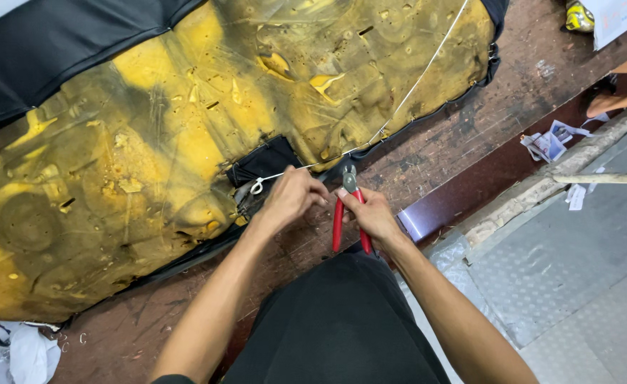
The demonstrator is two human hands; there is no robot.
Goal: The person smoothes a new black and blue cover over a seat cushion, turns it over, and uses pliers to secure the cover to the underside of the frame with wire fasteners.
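At the surface's near edge, you work a wire (pixel 399 107) on the yellow foam cushion (pixel 185 121).
Your left hand (pixel 292 198) pinches the wire; your right hand (pixel 372 213) grips red-handled pliers (pixel 347 206). Next calls for a steady squeeze.

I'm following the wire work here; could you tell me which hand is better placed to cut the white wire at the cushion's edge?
Probably the right hand: it holds the red-handled pliers, jaws at the white wire. The left hand pinches that wire.
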